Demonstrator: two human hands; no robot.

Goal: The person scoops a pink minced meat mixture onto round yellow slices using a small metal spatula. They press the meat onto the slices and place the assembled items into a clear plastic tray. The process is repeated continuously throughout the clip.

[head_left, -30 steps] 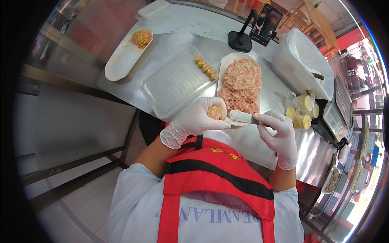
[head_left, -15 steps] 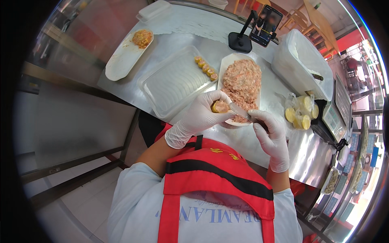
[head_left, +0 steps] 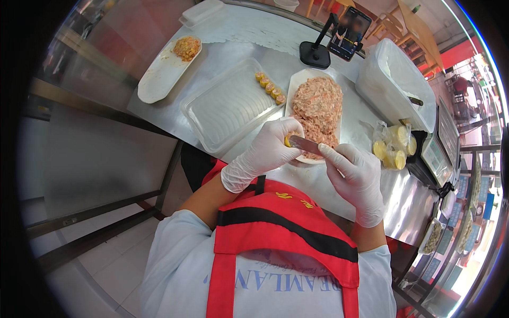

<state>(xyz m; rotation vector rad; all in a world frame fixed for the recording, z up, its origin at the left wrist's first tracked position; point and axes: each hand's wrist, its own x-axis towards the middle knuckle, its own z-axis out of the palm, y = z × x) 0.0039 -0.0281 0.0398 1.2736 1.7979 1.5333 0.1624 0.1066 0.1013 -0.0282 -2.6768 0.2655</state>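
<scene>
Here, right hand's [head_left: 354, 172] spatula [head_left: 306, 145], left hand's [head_left: 271, 147] dumpling [head_left: 287, 141]

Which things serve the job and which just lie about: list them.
In use, it seems:
metal blade, right hand
yellow piece, left hand
meat mixture on white plate
clear tray with row of small pieces
bagged yellow rounds

Lying about, probably:
phone on stand
far clear container

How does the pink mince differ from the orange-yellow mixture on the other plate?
Amount: the pink mince is a big mound covering most of its plate; the orange-yellow mixture is a small heap at one end of its long dish.
Place: the pink mince is right of the clear tray, the orange-yellow mixture left of it.
Both sit on white ware on the metal counter.
</scene>
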